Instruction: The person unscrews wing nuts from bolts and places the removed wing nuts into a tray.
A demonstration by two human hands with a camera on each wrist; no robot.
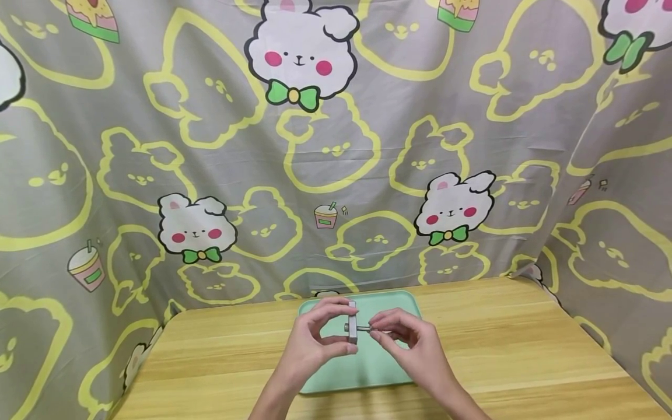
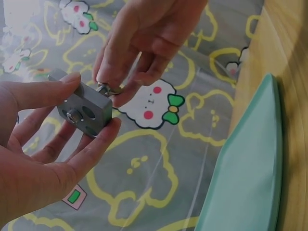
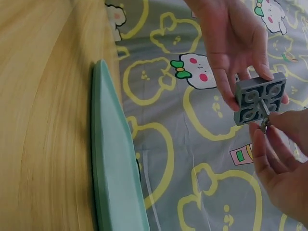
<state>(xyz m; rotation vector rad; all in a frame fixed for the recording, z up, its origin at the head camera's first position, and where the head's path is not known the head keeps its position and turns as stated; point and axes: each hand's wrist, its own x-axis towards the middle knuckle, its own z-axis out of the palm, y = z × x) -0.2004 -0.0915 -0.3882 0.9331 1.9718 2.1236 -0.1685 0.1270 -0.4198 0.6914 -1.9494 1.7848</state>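
A grey square block is gripped by its edges between the thumb and fingers of my left hand, above the green tray. One face has round holes, with a bolt head at its centre. From the block's ribbed back the thin metal bolt shaft sticks out. My right hand pinches a small shiny metal piece at the shaft's free end with thumb and fingertips. The fingers partly hide this piece, so its exact kind cannot be told.
The light green tray with a raised rim lies on the wood-grain table, under both hands. A grey curtain printed with yellow outlines and white cartoon heads hangs behind the table and along both sides.
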